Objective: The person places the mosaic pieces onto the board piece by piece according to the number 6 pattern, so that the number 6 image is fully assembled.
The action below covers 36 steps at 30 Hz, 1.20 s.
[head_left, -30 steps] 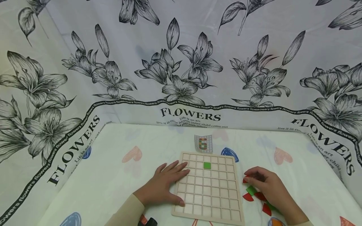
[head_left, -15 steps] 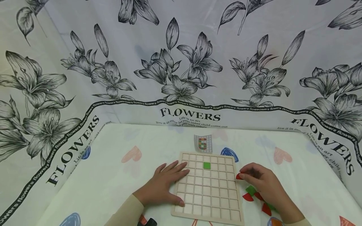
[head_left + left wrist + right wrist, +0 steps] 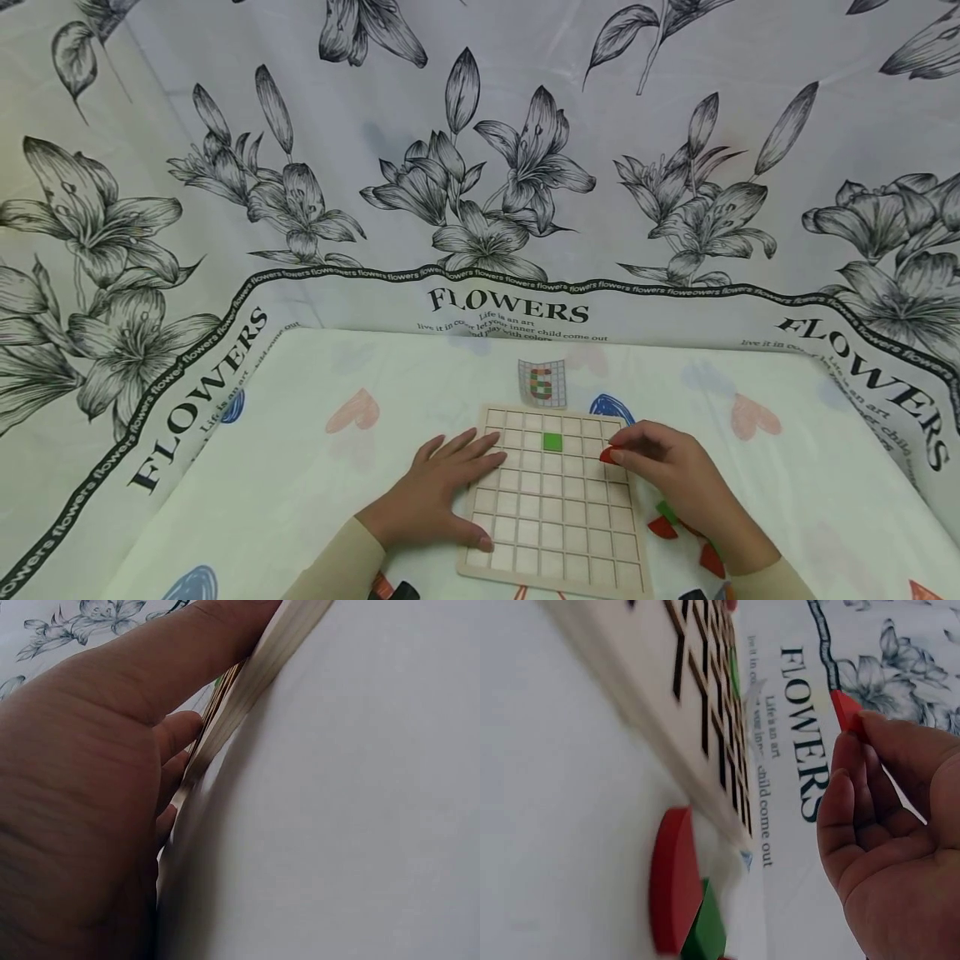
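Note:
A wooden grid board (image 3: 551, 575) lies on the table, with one green square tile (image 3: 552, 442) in a cell of its second row. My left hand (image 3: 442, 492) rests spread on the board's left edge, thumb and fingertips on the frame; the left wrist view shows the thumb along the board's side (image 3: 247, 694). Between thumb and fingers my right hand (image 3: 675, 471) pinches a red quarter-circle tile (image 3: 609, 455), over the board's upper right cells. The same red tile (image 3: 847, 712) shows at the fingertips in the right wrist view.
Right of the board lie loose red tiles (image 3: 663, 527) and a green tile (image 3: 666, 512), partly behind the right forearm. A small pattern card (image 3: 542, 383) with a coloured figure on a grid lies beyond the board. A flower-printed curtain (image 3: 480, 167) hangs behind the table.
My right hand has carried the red tile leftward from the loose tiles to above the board's right side. The left hand has stayed on the board's edge.

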{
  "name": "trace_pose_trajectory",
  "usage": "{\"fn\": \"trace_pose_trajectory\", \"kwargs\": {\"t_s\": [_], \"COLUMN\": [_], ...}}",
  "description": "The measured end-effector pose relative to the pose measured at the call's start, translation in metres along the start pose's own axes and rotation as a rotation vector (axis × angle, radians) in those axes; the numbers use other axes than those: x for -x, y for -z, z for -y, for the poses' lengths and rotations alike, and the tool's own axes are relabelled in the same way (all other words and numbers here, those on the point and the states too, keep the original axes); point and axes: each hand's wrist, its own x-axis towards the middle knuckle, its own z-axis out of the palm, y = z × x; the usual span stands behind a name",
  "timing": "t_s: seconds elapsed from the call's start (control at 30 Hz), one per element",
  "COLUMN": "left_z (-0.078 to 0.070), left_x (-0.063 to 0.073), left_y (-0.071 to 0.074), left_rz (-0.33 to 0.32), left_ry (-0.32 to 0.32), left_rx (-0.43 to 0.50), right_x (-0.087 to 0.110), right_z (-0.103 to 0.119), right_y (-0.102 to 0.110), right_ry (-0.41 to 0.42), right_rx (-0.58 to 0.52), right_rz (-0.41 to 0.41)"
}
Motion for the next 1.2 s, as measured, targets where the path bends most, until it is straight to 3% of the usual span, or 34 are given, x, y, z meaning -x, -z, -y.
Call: {"fn": "trace_pose_trajectory", "kwargs": {"t_s": [0.3, 0.67, 1.2], "left_z": [-0.005, -0.004, -0.002], "left_x": [-0.001, -0.002, 0.0], "left_y": [0.002, 0.002, 0.001], "left_rz": [0.001, 0.01, 0.009], "left_ry": [-0.006, -0.003, 0.001], "left_rx": [-0.004, -0.026, -0.025], "right_x": [-0.018, -0.032, -0.058], "right_z": [0.014, 0.027, 0.022], "right_y": [-0.012, -0.021, -0.048], "right_ry": [0.018, 0.056, 0.054], "right_rx": [0.016, -0.053, 0.019], "right_rz": [0.052, 0.068, 0.066]}}
